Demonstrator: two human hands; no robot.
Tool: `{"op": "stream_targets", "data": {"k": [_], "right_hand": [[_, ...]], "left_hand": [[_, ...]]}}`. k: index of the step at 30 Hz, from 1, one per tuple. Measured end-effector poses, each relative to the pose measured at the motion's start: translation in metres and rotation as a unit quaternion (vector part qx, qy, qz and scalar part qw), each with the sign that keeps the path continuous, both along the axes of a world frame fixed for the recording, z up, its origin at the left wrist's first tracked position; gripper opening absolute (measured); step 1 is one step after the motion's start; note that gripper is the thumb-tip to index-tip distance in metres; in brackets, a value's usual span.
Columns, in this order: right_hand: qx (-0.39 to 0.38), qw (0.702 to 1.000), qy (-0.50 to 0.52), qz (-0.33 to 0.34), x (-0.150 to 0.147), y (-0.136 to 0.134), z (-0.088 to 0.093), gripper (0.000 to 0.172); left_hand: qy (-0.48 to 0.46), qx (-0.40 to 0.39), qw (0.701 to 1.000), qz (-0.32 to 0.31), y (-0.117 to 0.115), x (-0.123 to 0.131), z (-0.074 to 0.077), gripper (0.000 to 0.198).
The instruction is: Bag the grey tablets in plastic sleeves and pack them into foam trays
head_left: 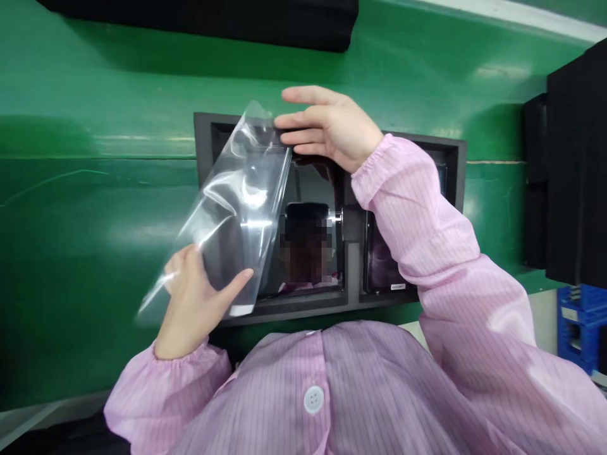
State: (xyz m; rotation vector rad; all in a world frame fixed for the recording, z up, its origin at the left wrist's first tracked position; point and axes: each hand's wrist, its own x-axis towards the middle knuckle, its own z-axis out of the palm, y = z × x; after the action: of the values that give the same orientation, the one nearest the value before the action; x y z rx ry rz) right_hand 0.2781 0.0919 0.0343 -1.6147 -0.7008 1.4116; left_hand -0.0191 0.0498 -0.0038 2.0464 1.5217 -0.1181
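Observation:
My left hand (196,294) grips a clear plastic film (237,189) near its lower end, thumb on top and fingers behind it. The film slants up and to the right, creased and shiny. At its upper edge is my right hand (334,126), fingers stretched out and apart; whether the fingertips touch the film I cannot tell. Under the film, a glossy black panel (310,183) lies in the left compartment of a dark foam tray (353,272), partly covered by it. A second dark panel (389,253) with a small white label sits in the right compartment, mostly behind my right sleeve.
The tray rests on a green work surface (95,221). A long black block (213,22) lies along the far side. Black box-like objects (576,170) stand at the right. Below them, beyond the table edge, is a blue crate (581,328).

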Motion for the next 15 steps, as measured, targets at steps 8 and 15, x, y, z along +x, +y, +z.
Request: {"op": "stream_targets", "data": {"k": [8,15], "right_hand": [[0.076,0.967,-0.182,-0.162,0.073,-0.108,0.024,0.021],[0.034,0.822,-0.539,-0.178,0.098,-0.247,-0.024,0.029]], "left_hand": [[-0.019,0.150,0.988,-0.035,-0.026,0.017,-0.001,0.080],[-0.095,0.176,0.940,-0.277,-0.065,0.069,-0.008,0.056]]}}
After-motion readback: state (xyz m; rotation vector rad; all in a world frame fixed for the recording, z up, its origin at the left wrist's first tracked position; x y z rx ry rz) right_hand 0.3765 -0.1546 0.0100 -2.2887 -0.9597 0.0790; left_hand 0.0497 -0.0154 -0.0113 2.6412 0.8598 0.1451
